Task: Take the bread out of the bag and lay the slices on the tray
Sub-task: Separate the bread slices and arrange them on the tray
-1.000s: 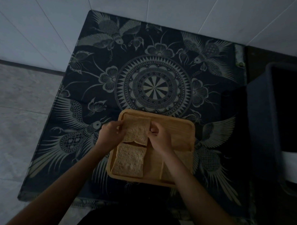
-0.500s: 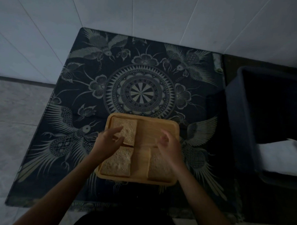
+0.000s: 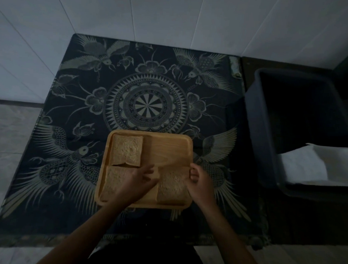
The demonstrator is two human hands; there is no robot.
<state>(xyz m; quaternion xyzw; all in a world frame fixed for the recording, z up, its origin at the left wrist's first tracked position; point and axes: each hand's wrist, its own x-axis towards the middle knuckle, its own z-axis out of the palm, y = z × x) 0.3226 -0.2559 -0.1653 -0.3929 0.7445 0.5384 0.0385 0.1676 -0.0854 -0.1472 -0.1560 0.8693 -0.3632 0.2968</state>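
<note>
A low table draped in a dark bird-and-mandala patterned cloth [image 3: 87,101] fills the frame's centre. On the cloth, lower centre, sits a wooden tray [image 3: 168,149].

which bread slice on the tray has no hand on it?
The far-left slice. The left hand covers part of the near-left slice and the right hand is at the edge of the near-right slice; nothing touches the far-left one.

Tan tray [image 3: 168,149]; dark cloth [image 3: 72,92] with seemingly gold birds
</note>
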